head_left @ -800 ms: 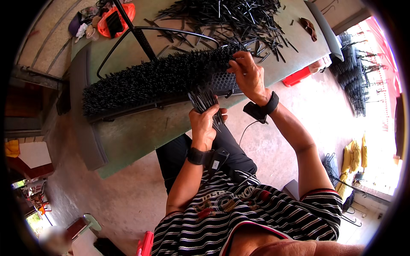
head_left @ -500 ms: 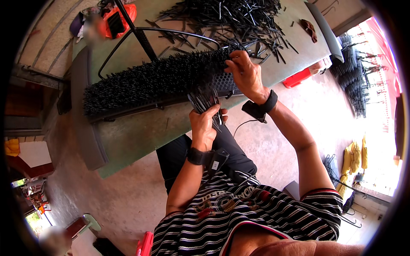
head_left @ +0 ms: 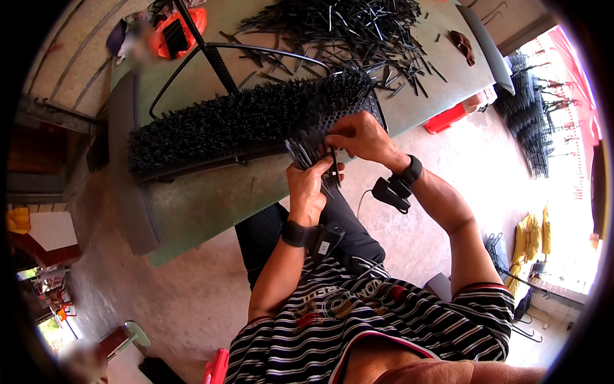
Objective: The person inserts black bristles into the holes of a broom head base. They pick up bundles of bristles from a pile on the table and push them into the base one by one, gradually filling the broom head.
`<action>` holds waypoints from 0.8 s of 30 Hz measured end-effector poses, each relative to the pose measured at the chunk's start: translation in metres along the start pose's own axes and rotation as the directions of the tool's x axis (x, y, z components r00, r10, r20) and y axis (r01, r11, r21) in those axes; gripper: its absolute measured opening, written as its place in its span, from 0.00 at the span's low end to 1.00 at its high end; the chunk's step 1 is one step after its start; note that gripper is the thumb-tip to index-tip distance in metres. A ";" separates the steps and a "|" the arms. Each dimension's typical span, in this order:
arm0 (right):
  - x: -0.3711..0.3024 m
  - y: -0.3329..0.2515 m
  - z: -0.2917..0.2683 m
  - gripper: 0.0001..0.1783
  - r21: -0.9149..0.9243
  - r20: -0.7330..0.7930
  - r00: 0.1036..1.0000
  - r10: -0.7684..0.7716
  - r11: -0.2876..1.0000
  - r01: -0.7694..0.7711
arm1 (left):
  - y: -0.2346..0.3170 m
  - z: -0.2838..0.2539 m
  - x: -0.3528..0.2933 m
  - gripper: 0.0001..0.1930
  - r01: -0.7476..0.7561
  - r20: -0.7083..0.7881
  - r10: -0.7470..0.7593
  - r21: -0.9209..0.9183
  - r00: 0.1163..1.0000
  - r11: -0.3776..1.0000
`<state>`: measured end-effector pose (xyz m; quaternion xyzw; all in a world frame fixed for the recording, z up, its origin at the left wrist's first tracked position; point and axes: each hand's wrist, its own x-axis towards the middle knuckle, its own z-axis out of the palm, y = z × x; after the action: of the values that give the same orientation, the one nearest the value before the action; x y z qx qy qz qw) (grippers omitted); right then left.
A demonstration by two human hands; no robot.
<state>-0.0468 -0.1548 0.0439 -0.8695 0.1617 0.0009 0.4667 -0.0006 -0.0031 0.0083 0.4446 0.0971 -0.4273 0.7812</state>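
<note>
My left hand (head_left: 307,191) is closed around a fanned bundle of thin black strips (head_left: 303,151), just off the table's near edge. At the top of that bundle, my right hand (head_left: 363,137) pinches a black strip with thumb and forefinger; the strip is partly hidden by the fingers. Beyond both hands lies a long black mesh panel (head_left: 338,112) with a wire frame. Black strips stand densely in most of it as a bristly mass (head_left: 217,125). Bare holes show at its right end, close to my right hand.
A large heap of loose black strips (head_left: 358,29) lies on the green table (head_left: 204,221). An orange-red plastic bag (head_left: 192,32) with a dark object is at the far left. A brown piece (head_left: 462,47) rests at the far right. Black wire racks (head_left: 527,121) stand beyond the table.
My right hand has come back from the mesh panel toward me and down to the bundle. My left hand stays nearly in place. The panel has shifted or tilted slightly.
</note>
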 end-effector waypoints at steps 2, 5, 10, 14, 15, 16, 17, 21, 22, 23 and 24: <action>0.001 0.000 -0.001 0.06 0.217 -0.193 0.980 0.051 0.976 -0.008 | -0.002 -0.001 0.000 0.08 -0.013 0.017 0.012 0.024 1.000 1.000; 0.004 -0.006 0.000 0.07 0.227 -0.452 0.891 -0.035 0.962 0.153 | -0.005 -0.008 0.003 0.09 0.024 0.016 -0.024 0.049 1.000 0.999; 0.013 0.000 0.008 0.07 -0.112 -0.633 0.689 -0.354 0.922 0.371 | -0.004 -0.005 0.001 0.08 0.001 -0.009 0.000 0.042 1.000 0.999; 0.021 0.015 0.013 0.07 -0.165 -0.601 0.695 -0.394 0.912 0.375 | -0.004 -0.007 0.000 0.07 0.014 0.006 -0.014 0.047 1.000 0.999; 0.022 0.016 0.015 0.07 -0.158 -0.593 0.705 -0.388 0.915 0.371 | -0.004 -0.007 0.000 0.08 0.017 0.010 -0.018 0.048 1.000 0.999; 0.023 0.016 0.015 0.07 -0.152 -0.585 0.715 -0.382 0.918 0.366 | -0.003 -0.007 0.000 0.08 0.021 0.014 -0.021 0.050 1.000 0.999; 0.023 0.016 0.014 0.07 -0.262 -0.531 0.730 -0.431 0.902 0.342 | -0.003 -0.007 0.000 0.08 0.025 0.019 -0.026 0.051 0.999 0.998; 0.026 0.009 0.004 0.06 -0.538 -0.339 0.783 -0.521 0.790 0.293 | 0.000 -0.007 -0.003 0.09 0.037 0.031 -0.039 0.076 0.999 0.996; 0.028 0.008 0.000 0.07 -0.579 -0.304 0.789 -0.535 0.761 0.293 | 0.001 -0.006 -0.005 0.09 0.041 0.040 -0.045 0.079 0.998 0.996; 0.030 0.006 -0.003 0.07 -0.619 -0.268 0.794 -0.546 0.729 0.293 | 0.002 -0.005 -0.006 0.09 0.046 0.049 -0.050 0.083 0.998 0.996; 0.032 0.005 -0.006 0.06 -0.622 -0.228 0.831 -0.507 0.733 0.276 | 0.001 -0.006 -0.007 0.09 0.056 0.067 -0.062 0.088 0.996 0.995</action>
<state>-0.0191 -0.1715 0.0386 -0.9642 0.0512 -0.2215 0.1364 -0.0023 0.0060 0.0091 0.4596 0.0644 -0.4692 0.7513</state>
